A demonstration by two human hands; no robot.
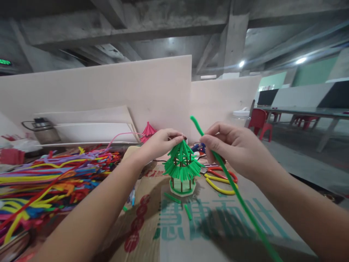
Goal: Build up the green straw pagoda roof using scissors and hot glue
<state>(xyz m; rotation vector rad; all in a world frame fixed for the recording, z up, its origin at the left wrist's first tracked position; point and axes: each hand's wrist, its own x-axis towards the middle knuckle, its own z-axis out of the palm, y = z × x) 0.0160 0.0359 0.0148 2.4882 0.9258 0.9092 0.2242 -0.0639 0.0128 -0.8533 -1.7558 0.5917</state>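
Note:
A small green pagoda model [184, 171] with two roof tiers and brown posts stands upright on the cardboard [147, 225]. My left hand [166, 141] is closed at its peak, thumb and fingers around the tip; some fingertips are hidden behind it. To the right, my right hand [229, 145] pinches a long green pipe cleaner [240, 198] near its upper end. The short end points up and left, while the rest hangs down past the wrist toward the front edge. Two short green pipe cleaner pieces [188, 211] lie in front of the model.
Orange- and yellow-handled pliers [220, 187] lie right of the model, with a blue tool [198, 148] behind. Many coloured pipe cleaners [54, 178] are piled at left. A pink pagoda roof [148, 131], a dark jug [45, 131] and a lidded jar [241, 117] stand toward the white partition [122, 87].

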